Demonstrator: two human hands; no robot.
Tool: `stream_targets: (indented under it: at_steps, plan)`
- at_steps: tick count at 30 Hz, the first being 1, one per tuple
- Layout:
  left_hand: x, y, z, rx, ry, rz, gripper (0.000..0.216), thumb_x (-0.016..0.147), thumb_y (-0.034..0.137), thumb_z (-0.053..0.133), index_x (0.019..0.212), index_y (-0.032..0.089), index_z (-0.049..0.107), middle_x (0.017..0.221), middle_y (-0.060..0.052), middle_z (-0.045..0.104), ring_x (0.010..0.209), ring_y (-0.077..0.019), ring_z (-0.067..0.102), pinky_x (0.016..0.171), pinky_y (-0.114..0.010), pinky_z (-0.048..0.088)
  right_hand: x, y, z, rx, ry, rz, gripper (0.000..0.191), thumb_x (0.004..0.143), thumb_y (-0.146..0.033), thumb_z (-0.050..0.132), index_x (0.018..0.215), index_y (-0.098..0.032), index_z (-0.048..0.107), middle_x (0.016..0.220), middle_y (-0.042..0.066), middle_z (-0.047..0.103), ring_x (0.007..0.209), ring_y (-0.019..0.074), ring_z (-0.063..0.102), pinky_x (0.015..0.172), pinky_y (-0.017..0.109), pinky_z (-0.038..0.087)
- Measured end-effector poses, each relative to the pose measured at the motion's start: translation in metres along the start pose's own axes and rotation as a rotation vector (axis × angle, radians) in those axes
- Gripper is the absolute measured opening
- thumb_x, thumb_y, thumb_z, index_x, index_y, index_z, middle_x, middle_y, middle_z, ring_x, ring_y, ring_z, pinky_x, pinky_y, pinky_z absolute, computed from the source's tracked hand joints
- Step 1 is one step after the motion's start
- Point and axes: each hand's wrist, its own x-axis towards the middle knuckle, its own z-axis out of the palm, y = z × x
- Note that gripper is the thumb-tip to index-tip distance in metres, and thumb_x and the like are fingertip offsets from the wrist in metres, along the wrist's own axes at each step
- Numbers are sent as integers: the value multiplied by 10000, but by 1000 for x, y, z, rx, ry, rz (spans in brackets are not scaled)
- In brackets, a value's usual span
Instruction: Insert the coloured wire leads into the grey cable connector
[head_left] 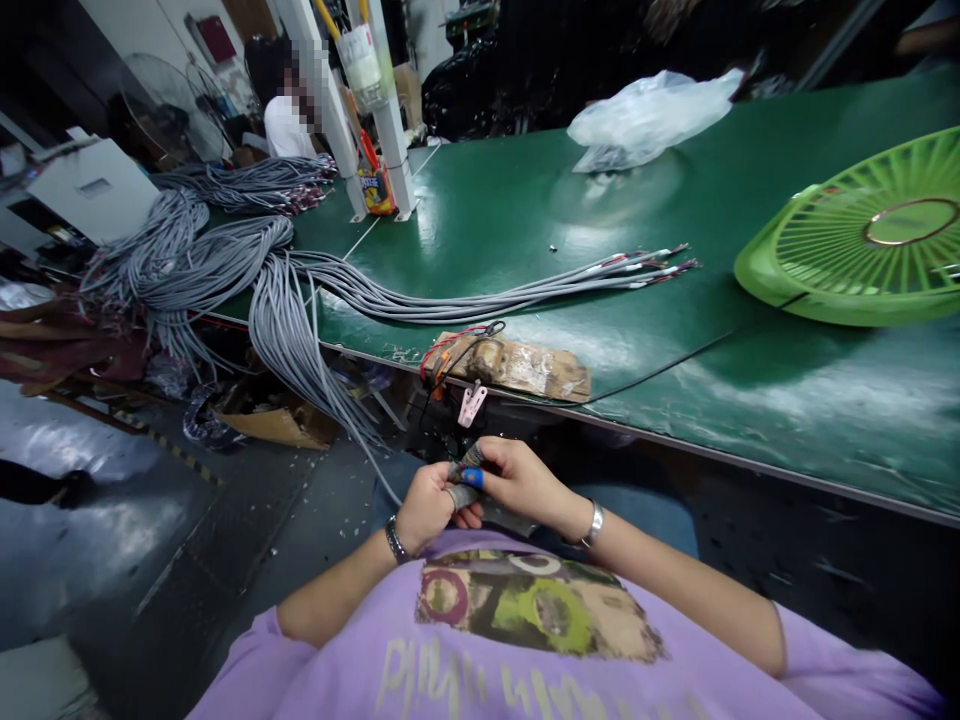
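Note:
My left hand (426, 503) is closed in front of my lap. A single grey cable (384, 482) runs down from the hanging bundle into it. Against its fingertips, my right hand (517, 480) is pinched closed, with blue and grey wrapping on its fingers. What lies between the right fingertips is too small and covered to make out. Just beyond both hands, a pink clip (472, 404) hangs at the table edge, below a taped wooden block (536, 368) with red and black wires.
A long bundle of grey cables (450, 308) lies across the green table (495, 210), with stripped ends at the right. More cables are heaped left. A green fan (847, 250) stands right, a plastic bag (652, 120) behind. A cardboard box (281, 425) sits below; another person (289, 125) is at back left.

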Motion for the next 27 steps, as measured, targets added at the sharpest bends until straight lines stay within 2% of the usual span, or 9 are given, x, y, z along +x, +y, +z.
stream_targets:
  at_steps: [2, 4, 9, 18, 25, 27]
  plan:
    - [0, -1, 1, -38, 34, 20, 249, 654, 352, 682, 696, 145, 551, 480, -4, 610, 384, -121, 565, 370, -188, 396, 0, -1, 1, 24, 8, 22, 290, 745, -434, 632, 635, -169, 590, 620, 12, 571, 573, 122, 494, 547, 246, 392]
    - [0, -3, 3, -81, 71, 50, 231, 666, 341, 674, 708, 141, 565, 491, -9, 620, 381, -118, 561, 371, -190, 399, 1, 0, 4, 152, 21, 90, 303, 753, -463, 611, 658, -177, 576, 585, 3, 571, 537, 121, 497, 532, 253, 399]
    - [0, -6, 3, -138, 97, 85, 252, 674, 360, 684, 673, 135, 572, 524, -34, 644, 388, -123, 566, 375, -203, 417, 2, 6, 11, 367, 51, 165, 320, 693, -483, 664, 681, -180, 565, 549, -12, 565, 526, 122, 499, 540, 260, 419]
    - [0, -4, 1, -181, 99, 109, 288, 680, 394, 690, 649, 135, 567, 533, -36, 645, 407, -127, 581, 370, -199, 421, 2, 14, 11, 450, 121, 217, 310, 654, -441, 708, 700, -156, 596, 643, -1, 599, 600, 116, 510, 610, 259, 430]
    - [-1, 0, 2, -114, 81, 34, 263, 662, 365, 688, 652, 137, 559, 502, -21, 629, 378, -117, 562, 343, -180, 395, 4, 8, 4, 403, -69, 177, 318, 702, -464, 664, 735, -151, 612, 624, 4, 611, 581, 123, 538, 597, 262, 445]
    - [-1, 0, 2, -110, 75, 21, 259, 659, 363, 688, 664, 141, 556, 496, -16, 626, 376, -119, 564, 343, -179, 393, 3, 6, 3, 380, -81, 170, 324, 715, -478, 647, 724, -157, 605, 595, 1, 603, 559, 127, 537, 581, 266, 446]
